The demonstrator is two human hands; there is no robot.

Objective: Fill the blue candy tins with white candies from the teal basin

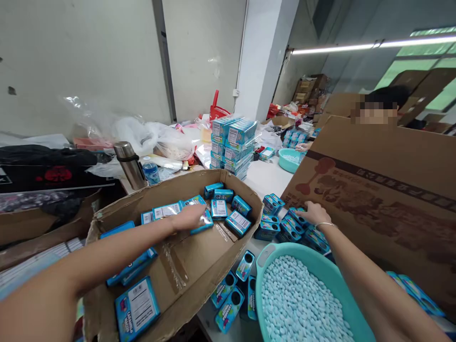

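Note:
My left hand reaches into an open cardboard box, its fingers closed over a blue candy tin; the fingertips are partly hidden. Several more blue candy tins, such as one with a white label panel, lie in the box. Right of the box, my right hand grips the top of a blue candy tin in a cluster of standing tins with round dark openings. Below my right forearm stands a turquoise basin full of small pale-blue candies.
Plastic-wrapped blue packs are stacked behind the box, near a steel thermos and a blue-lidded jar. Upright cardboard borders the right side, with a person behind it. Loose tins stand between box and basin.

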